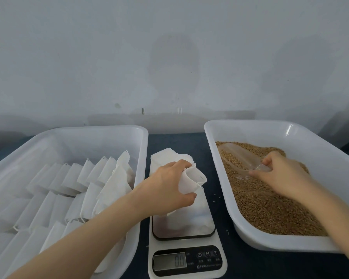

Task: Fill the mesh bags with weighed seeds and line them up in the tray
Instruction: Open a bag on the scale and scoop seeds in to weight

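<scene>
One white mesh bag (192, 181) is held over the far end of the scale (186, 244), with its mouth folded open. The left hand (167, 188) pinches it, fingers curled over the top edge and thumb below. The scale display reads 0.0. More bags (163, 155) lie stacked just beyond the scale. The right hand (280, 174) grips the handle of a clear scoop (236, 156), which rests in the seeds (270, 208) filling the right tray (250, 123). In the left tray (89, 129), white bags stand in overlapping rows (79, 178); the left forearm crosses its near corner and hides some of them. A few stray seeds (215, 198) lie on the dark table (240, 264).
</scene>
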Tool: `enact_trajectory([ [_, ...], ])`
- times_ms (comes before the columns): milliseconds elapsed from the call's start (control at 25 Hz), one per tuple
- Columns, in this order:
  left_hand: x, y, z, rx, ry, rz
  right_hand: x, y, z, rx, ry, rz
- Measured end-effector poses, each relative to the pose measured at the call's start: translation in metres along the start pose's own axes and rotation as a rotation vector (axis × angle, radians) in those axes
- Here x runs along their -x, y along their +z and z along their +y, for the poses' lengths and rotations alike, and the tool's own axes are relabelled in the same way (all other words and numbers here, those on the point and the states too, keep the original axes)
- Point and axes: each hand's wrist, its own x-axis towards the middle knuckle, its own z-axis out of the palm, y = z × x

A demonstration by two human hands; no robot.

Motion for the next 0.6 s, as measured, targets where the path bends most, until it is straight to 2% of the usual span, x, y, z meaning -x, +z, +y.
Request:
enact_trajectory([
  [200, -0.003, -0.004, 0.001, 0.077, -0.052, -0.008, 0.004, -0.017, 0.001, -0.013, -0.097, 0.233],
  [280, -0.004, -0.004, 0.002, 0.094, -0.07, -0.023, 0.008, -0.029, -0.001, -0.063, -0.171, 0.278],
  [440, -0.003, -0.005, 0.002, 0.105, -0.083, -0.036, 0.031, -0.052, -0.011, -0.31, -0.231, 0.202],
  [600, -0.002, -0.006, 0.004, 0.121, -0.082, -0.019, 0.05, -0.065, -0.026, -0.242, -0.291, 0.127],
])
